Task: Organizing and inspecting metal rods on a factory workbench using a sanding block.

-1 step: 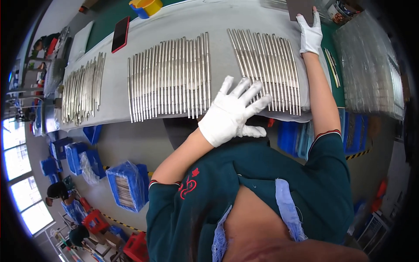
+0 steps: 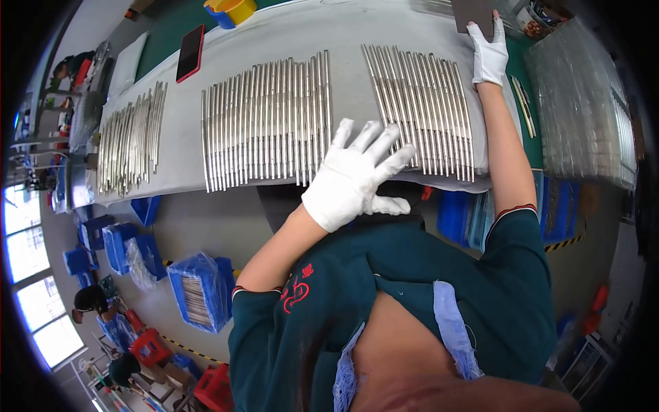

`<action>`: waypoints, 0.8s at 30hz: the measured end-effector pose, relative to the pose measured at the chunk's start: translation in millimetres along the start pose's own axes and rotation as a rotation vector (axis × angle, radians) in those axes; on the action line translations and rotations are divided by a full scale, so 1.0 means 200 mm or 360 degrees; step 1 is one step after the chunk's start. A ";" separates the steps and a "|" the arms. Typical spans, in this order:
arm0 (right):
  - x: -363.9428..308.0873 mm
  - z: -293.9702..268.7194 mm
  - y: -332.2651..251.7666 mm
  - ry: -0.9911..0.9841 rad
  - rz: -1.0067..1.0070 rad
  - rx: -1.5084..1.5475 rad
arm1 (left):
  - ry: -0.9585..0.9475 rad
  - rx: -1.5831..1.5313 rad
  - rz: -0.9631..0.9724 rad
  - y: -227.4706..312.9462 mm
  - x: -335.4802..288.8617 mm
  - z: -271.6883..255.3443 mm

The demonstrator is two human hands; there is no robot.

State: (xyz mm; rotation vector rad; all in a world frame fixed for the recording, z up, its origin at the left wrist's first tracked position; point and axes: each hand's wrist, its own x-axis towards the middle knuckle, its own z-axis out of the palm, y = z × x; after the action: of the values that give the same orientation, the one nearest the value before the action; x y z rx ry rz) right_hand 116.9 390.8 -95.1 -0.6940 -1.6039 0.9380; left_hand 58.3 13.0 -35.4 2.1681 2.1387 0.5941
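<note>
My left hand, in a white glove, hovers by the table's near edge with its fingers spread and nothing in them. Its fingertips overlap the view of the lower left end of the right-hand group of thin silver metal rods. Whether they touch the rods I cannot tell. Farther off at the right, my right hand, gloved with bare fingertips showing, holds a flat dark brown sheet between thumb and finger. A middle group of metal rods and a smaller left group of metal rods lie side by side.
A red-edged phone and a yellow and blue tape-like ring lie at the back. Pens and stacked clear plastic trays stand at the right. Blue crates sit on the floor; other people work at lower left.
My left hand has shifted a little to the left, still spread. The leftmost rods of the right group lie slightly farther right. My right hand stays nearly still on the dark sheet.
</note>
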 end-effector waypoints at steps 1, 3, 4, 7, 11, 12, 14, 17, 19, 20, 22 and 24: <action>0.00 0.01 -0.03 -0.0004 -0.0014 -0.0082 | -0.0028 0.0090 -0.0082 -0.03 -0.06 -0.03; 0.00 0.01 -0.04 -0.0016 -0.0012 -0.0214 | -0.0042 0.0153 -0.0203 -0.10 -0.16 -0.09; 0.00 0.01 -0.04 -0.0012 -0.0008 -0.0214 | -0.0049 0.0191 -0.0251 -0.13 -0.20 -0.11; 0.00 0.01 -0.04 -0.0010 -0.0057 -0.0283 | -0.0051 0.0323 -0.0309 -0.19 -0.27 -0.11; -0.01 0.02 -0.05 -0.0012 -0.0070 -0.0233 | 0.0018 0.0420 -0.0315 -0.24 -0.25 -0.09; -0.01 0.02 -0.05 -0.0009 -0.0025 -0.0223 | 0.0023 0.0424 -0.0325 -0.25 -0.25 -0.09; 0.00 0.02 -0.02 -0.0001 -0.0041 -0.0203 | 0.0110 0.0477 -0.0377 -0.27 -0.25 -0.06; 0.01 0.01 -0.01 -0.0006 -0.0041 -0.0182 | 0.0119 0.0454 -0.0408 -0.27 -0.25 -0.06; 0.01 0.01 -0.01 -0.0019 -0.0024 -0.0187 | 0.0120 0.0425 -0.0439 -0.25 -0.26 -0.07; 0.01 0.01 -0.02 -0.0006 -0.0028 -0.0250 | 0.0109 0.0502 -0.0454 -0.23 -0.26 -0.09; 0.01 0.01 -0.02 0.0004 -0.0028 -0.0311 | 0.0095 0.0581 -0.0471 -0.23 -0.27 -0.09; 0.02 0.01 -0.01 0.0032 -0.0120 -0.0328 | 0.0104 0.0576 -0.0458 -0.24 -0.29 -0.07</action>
State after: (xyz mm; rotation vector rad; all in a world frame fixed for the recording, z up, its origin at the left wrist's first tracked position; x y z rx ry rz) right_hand 113.9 391.6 -91.2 -0.7762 -1.7124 0.7153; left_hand 10.2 -43.7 -49.4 1.9452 2.7064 0.2773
